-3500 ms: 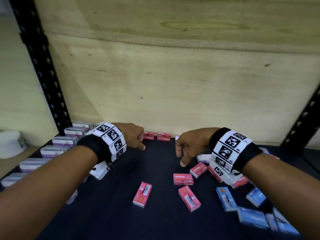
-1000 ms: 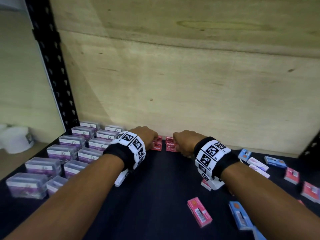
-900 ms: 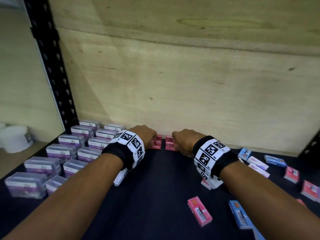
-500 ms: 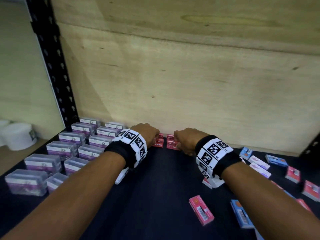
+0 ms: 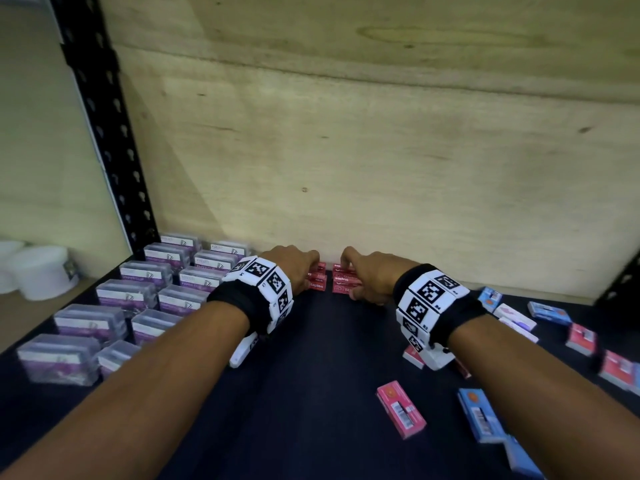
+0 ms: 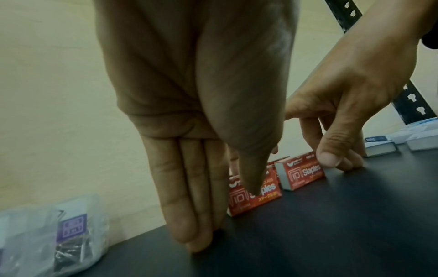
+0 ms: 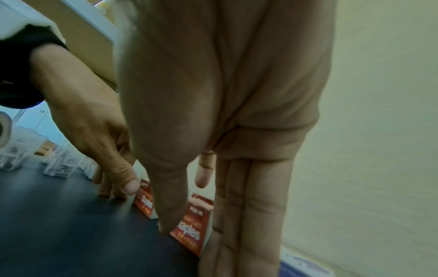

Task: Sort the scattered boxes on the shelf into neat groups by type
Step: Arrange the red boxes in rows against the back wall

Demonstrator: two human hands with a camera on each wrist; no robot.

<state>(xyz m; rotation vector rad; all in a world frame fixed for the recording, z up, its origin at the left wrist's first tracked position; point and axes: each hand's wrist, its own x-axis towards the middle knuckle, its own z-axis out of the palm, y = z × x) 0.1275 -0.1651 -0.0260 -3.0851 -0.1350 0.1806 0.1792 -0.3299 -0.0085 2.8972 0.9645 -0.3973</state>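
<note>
Both hands work at the back of the dark shelf (image 5: pixel 311 393), against the plywood back wall (image 5: pixel 346 150). The left hand (image 5: pixel 291 268) has its fingers straight and pressed together, tips on the shelf, flanking the left pair of red staple boxes (image 5: pixel 318 284); in the left wrist view its thumb (image 6: pixel 249 168) lies over the front face of the near box (image 6: pixel 254 195). The right hand (image 5: pixel 367 278) has its fingers straight and close too, beside the right pair of red boxes (image 5: pixel 344 282); its thumb (image 7: pixel 170 202) reaches down in front of one box (image 7: pixel 189 230). Neither hand appears to lift a box; both seem to be squaring the red group.

A narrow gap separates the two red pairs. Clear cases with purple labels (image 5: pixel 145 296) already stand in rows at the left. Loose red boxes (image 5: pixel 401 408) and blue boxes (image 5: pixel 479 419) lie scattered at the right front, with white ones (image 5: pixel 512 315) farther back.

Likely faults from here:
- The boxes stand on narrow faces; a sideways push given too high probably tips one over.
- Uneven pressure from the two hands may skew the pairs, so the gap closes crooked.
- The left wrist band (image 5: pixel 263 285) hangs just beside the nearest clear case; drawing the arm back carelessly could knock that row.
- The right forearm passes over the scattered boxes and could sweep them.
</note>
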